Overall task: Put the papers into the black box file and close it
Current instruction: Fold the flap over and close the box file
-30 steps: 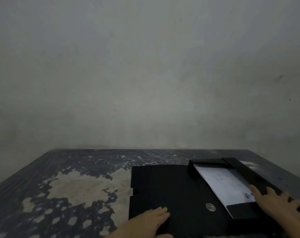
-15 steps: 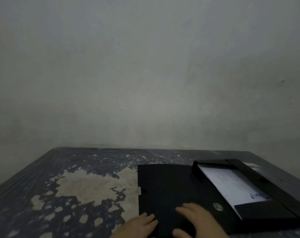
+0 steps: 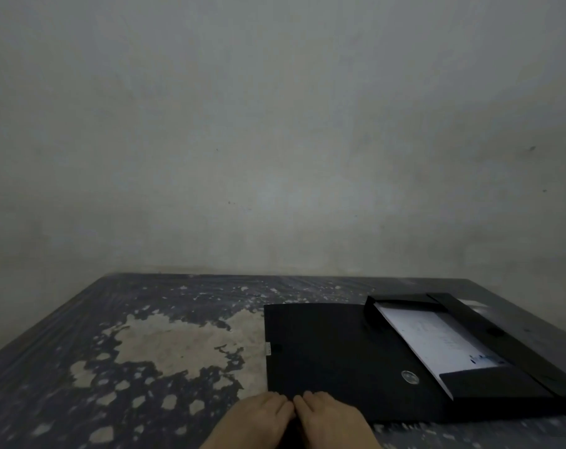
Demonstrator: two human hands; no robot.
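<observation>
One head-worn view faces forward over the table toward the wall.

The black box file is lying wide open and flat on the right side of the scene. Its big cover flap is spread out to the left, with a small round silver clasp near its right edge. The papers are already in the tray on the right: white sheets lying flat, with some blue print at the near corner.
</observation>
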